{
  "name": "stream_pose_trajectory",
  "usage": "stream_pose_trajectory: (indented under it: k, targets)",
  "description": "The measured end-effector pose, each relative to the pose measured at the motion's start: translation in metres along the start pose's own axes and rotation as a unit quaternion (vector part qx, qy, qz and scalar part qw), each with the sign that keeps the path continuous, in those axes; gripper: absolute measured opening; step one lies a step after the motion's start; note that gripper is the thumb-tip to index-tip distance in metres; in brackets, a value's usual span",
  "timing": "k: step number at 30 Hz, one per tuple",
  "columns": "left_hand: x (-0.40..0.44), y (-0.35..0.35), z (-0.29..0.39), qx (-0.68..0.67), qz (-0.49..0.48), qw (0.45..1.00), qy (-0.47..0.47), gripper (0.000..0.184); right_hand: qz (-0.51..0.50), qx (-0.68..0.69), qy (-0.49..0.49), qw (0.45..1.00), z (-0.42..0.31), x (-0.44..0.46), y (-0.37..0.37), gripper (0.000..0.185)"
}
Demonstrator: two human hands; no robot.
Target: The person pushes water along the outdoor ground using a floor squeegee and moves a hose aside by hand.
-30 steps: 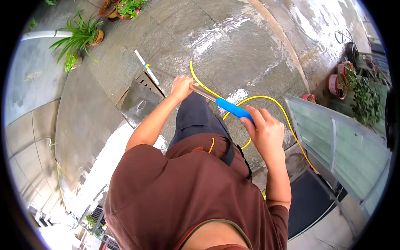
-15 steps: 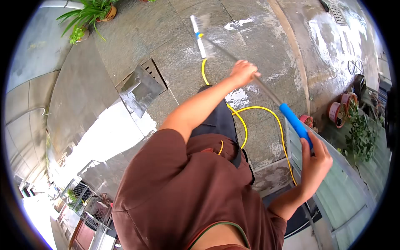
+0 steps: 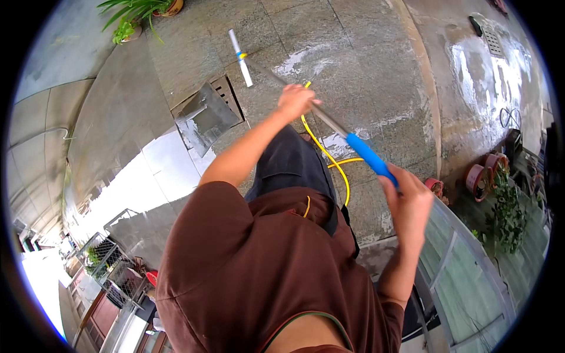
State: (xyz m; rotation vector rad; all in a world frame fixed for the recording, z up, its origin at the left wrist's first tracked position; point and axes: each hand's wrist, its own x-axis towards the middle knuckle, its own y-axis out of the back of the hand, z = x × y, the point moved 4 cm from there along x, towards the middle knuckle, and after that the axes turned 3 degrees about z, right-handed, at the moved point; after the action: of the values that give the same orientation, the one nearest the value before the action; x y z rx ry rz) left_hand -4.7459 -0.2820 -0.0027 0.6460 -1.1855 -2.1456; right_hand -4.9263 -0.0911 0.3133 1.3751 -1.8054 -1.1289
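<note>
- Across the wet floor, a pole slants, its white head near a slotted opening.
- Yellow hose curves below it.
- Left hand closes around the shaft.
- Right hand grips the blue handle's end.

Hose lies on the floor
Drain lies left of the hose, potted plant far left, pots right, cage near left.

Wet grey stone paving spans the upper centre. Ribbed, pale-green translucent panels stand lower right.
</note>
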Motion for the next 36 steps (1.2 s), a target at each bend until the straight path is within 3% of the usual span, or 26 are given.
stream_pose_trajectory:
  k: [3, 6, 10, 15, 16, 20, 22, 26, 28, 32, 36]
  targets:
    - [-0.044, -0.018, -0.069, 0.047, -0.089, 0.994, 0.032, 0.027, -0.016, 0.009, 0.018, 1.0, -0.009, 0.004, -0.054, 0.024]
    - [-0.059, -0.017, -0.094, 0.046, -0.17, 0.983, 0.056, 0.023, -0.033, -0.02, 0.016, 0.999, -0.026, 0.001, -0.078, 0.023]
    - [-0.02, -0.026, -0.059, -0.002, -0.179, 0.983, -0.033, 0.016, 0.007, -0.032, -0.017, 0.999, -0.028, -0.008, -0.041, 0.022]
    - [0.063, -0.024, 0.053, -0.074, -0.049, 0.988, -0.129, 0.028, 0.078, -0.113, -0.064, 0.988, -0.028, -0.024, 0.027, 0.024]
    - [0.077, -0.023, 0.067, -0.109, -0.001, 0.985, -0.132, 0.03, 0.077, -0.148, -0.044, 0.985, -0.032, -0.023, 0.027, 0.024]
    - [0.124, -0.034, 0.09, -0.127, 0.031, 0.98, -0.147, 0.035, 0.074, -0.259, 0.035, 0.962, -0.044, -0.023, 0.008, 0.029]
    - [0.123, -0.026, 0.107, -0.136, 0.035, 0.977, -0.161, 0.038, 0.112, -0.242, 0.057, 0.962, -0.049, -0.019, 0.028, 0.027]
    - [0.077, -0.01, 0.113, -0.127, 0.028, 0.979, -0.159, 0.045, 0.088, -0.061, -0.117, 0.987, -0.016, -0.032, 0.072, 0.02]
    - [0.038, -0.003, 0.095, -0.128, -0.032, 0.984, -0.117, 0.047, 0.057, -0.005, -0.11, 0.992, 0.007, -0.038, 0.07, 0.02]
    - [-0.039, -0.022, 0.047, -0.118, -0.147, 0.982, -0.031, 0.03, -0.044, 0.041, -0.18, 0.982, 0.015, -0.026, 0.049, 0.017]
    - [-0.052, -0.021, 0.04, -0.157, -0.22, 0.961, -0.052, 0.021, -0.041, 0.042, -0.165, 0.984, 0.006, 0.0, 0.044, 0.015]
